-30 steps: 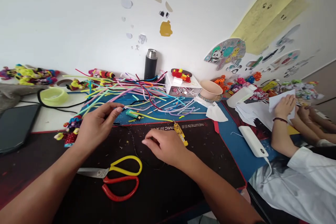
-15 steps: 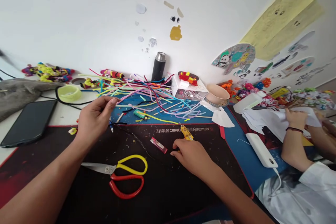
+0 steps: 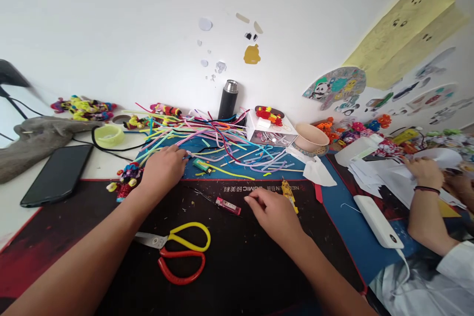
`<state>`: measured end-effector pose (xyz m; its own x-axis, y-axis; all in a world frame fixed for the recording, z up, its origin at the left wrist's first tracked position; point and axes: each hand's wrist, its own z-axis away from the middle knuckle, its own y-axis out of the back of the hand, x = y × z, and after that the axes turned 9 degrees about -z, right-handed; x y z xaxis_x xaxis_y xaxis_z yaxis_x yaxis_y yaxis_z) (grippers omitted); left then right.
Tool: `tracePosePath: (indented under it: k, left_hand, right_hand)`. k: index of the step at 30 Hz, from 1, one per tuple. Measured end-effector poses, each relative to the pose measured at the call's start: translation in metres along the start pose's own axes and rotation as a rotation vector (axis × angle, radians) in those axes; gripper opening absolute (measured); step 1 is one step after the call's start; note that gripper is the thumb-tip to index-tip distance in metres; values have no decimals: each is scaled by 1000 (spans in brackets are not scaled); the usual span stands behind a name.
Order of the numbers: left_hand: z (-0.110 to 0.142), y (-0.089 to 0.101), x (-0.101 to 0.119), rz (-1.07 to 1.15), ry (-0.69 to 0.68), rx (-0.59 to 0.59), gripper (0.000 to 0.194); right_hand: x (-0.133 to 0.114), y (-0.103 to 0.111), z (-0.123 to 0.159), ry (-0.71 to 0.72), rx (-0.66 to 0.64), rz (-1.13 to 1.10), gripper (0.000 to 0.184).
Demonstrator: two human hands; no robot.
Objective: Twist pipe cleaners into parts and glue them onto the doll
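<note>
White box (image 3: 272, 131): small pinkish pieces (image 3: 273, 138) behind its clear front. Peach bowl (image 3: 311, 137) just right of box; black flask (image 3: 228, 102) left. Pipe cleaners (image 3: 207, 130) spread left of box; left hand (image 3: 165, 165) at them, fingers bent, hold indeterminable. Red lighter (image 3: 228, 206) before box, near right hand (image 3: 276, 212), fingers loosely curled, hold unclear.

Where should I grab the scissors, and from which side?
Probably by the yellow loop and red loop of the scissors, coming from the right with the right hand: the loops face right, while the blades point left, partly hidden by the left forearm.
</note>
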<state>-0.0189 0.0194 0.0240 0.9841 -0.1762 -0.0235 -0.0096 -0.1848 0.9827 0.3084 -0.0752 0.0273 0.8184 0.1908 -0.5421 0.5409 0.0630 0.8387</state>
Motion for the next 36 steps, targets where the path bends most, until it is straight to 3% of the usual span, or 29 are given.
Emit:
tracePosePath:
  k: [5, 8, 12, 17, 27, 31, 34, 36]
  left_hand:
    - [-6, -15, -1, -18, -2, 2, 42]
    - [-8, -13, -23, 15, 36, 35, 39]
    - [-2, 4, -60, 98, 66, 146, 34]
    - [13, 11, -66, 119, -81, -15, 29]
    - [16, -14, -57, 146, -216, -215, 28]
    - [16, -12, -57, 243, -192, -85, 28]
    - [18, 3, -47, 385, -27, 38, 30]
    - [20, 17, -36, 526, 119, 53, 31]
  right_hand:
    - [-33, -29, -26, 137, 14, -253, 27]
    - [-51, -40, -49, 188, -1, -379, 27]
    - [-71, -50, -83, 230, 38, -560, 29]
    - [-89, -61, -109, 243, 107, -713, 31]
    - [-62, -72, -102, 252, 133, -619, 27]
    - [-58, -79, -106, 285, 113, -604, 24]
    - [-58, -80, -107, 264, 91, -618, 24]
    - [-58, -80, -109, 231, 72, -643, 24]
